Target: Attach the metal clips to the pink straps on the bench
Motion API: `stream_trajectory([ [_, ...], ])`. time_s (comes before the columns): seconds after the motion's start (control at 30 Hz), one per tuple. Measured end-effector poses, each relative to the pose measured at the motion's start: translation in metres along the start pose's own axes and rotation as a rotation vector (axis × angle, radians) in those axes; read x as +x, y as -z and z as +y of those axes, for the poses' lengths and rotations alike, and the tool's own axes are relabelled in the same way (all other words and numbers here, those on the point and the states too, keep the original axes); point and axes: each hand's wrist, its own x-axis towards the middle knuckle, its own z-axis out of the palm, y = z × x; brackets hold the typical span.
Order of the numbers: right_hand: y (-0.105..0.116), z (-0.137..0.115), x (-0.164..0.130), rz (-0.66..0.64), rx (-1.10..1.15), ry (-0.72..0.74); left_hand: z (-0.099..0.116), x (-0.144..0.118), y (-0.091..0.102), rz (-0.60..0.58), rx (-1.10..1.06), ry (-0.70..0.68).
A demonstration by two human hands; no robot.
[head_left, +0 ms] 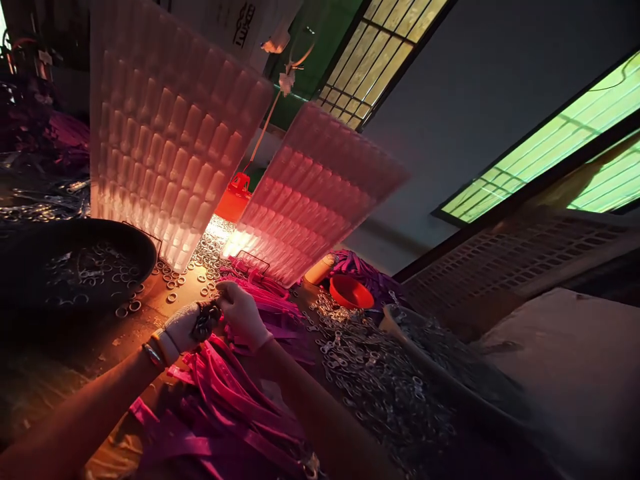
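My left hand, in a light glove with bands at the wrist, is closed around a bunch of small metal rings. My right hand meets it from the right, fingers pinched on the same bunch and on a pink strap. A heap of pink straps lies under and in front of both hands. The scene is dim and tilted, lit by a lamp behind the hands.
A dark round pan with metal rings sits left. Loose rings lie near the glowing lamp. Two pale moulded trays stand upright behind. An orange bowl and a big pile of metal clips lie right.
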Motion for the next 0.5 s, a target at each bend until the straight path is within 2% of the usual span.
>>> stream_trajectory([
  [0.17, 0.003, -0.006, 0.008, 0.063, 0.027, -0.022, 0.016, -0.006, 0.003, -0.015, -0.085, -0.048],
  [0.27, -0.006, -0.008, 0.010, 0.010, 0.077, -0.058, 0.024, -0.004, 0.006, -0.023, -0.100, -0.080],
  [0.4, -0.031, -0.011, 0.008, -0.078, 0.135, -0.078, 0.027, 0.004, 0.013, 0.002, -0.059, -0.097],
  [0.5, -0.035, -0.011, 0.010, -0.115, 0.143, -0.069, 0.029, 0.006, 0.019, 0.046, -0.034, -0.131],
])
